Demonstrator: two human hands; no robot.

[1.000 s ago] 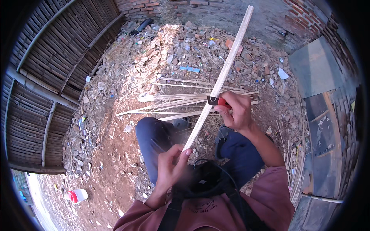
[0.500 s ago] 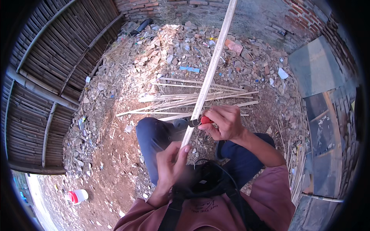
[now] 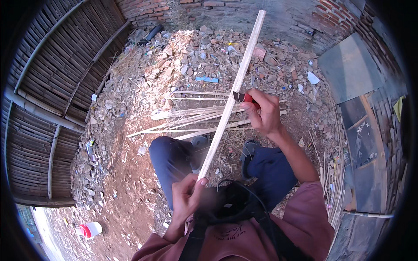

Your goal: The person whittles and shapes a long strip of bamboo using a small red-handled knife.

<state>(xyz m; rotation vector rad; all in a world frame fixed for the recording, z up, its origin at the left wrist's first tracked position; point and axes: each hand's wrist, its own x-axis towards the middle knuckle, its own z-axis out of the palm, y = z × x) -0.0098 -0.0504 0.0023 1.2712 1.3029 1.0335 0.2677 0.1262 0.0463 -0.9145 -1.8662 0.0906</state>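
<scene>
Red-handled knife (image 3: 249, 101) is gripped in the right hand (image 3: 264, 111), fingers curled tight round the handle. Blade (image 3: 237, 96) is set against the right edge of the pale slat (image 3: 217, 135), bamboo by the look of it, about midway along its visible length; depth of bite can't be told. Slat's near end is pinched in the left hand (image 3: 186, 192), thumb over the top, no gap visible. Slat is held at a slant, far end leaning right.

For good blade work, judged from here: a shallow angle and light, even pressure should be used, the near end should be clamped firmly against twist, and the left thumb should be kept clear of the blade's path. If the grain catches, force should be eased.

Pose: right elbow is bent, forearm angled in from the slat's right; left wrist is tucked low by the near end, close to the body. Loose strips (image 3: 167, 115) are strewn beyond and under the slat, mostly to its left; legs in dark trousers (image 3: 165, 158) are bent either side.
</scene>
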